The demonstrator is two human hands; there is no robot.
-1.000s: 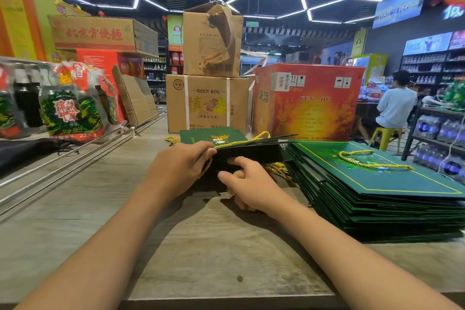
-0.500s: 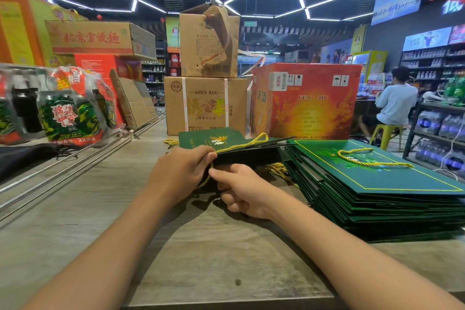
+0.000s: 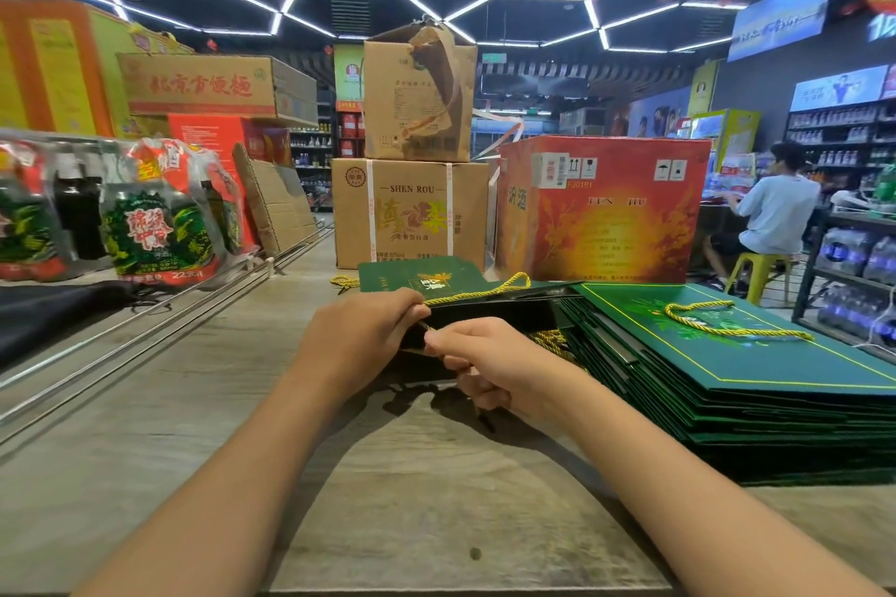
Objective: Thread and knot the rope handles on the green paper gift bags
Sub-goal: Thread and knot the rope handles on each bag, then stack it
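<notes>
**Knotting a rope end at the mouth of an open green bag**

Being worked at the middle of the counter [image 3: 203, 427] is one green gift bag [image 3: 489, 313], held with its dark mouth turned toward the camera. A yellow rope handle [image 3: 477, 293] is arching over its upper edge. The left hand [image 3: 359, 339] is gripping the bag's left rim, fingers curled over the edge where the rope is entering. The right hand [image 3: 489, 364] is pinching something thin just beside the left fingertips, apparently the rope's free end, though the strand there is too small for certainty. Both hands are therefore closed on their work, almost touching each other.

The step in hand is judged to be the tying of the knot inside the bag wall; whether the knot is already formed cannot be told. The next move is likely calling for the end to be pulled snug while the rim is being steadied.

A second bag [image 3: 417, 274] is lying flat behind. Toward the counter's right edge a tall stack of flat green bags [image 3: 756, 383] is resting, a roped one on top. Cartons [image 3: 412, 213] are standing along the far edge.
</notes>
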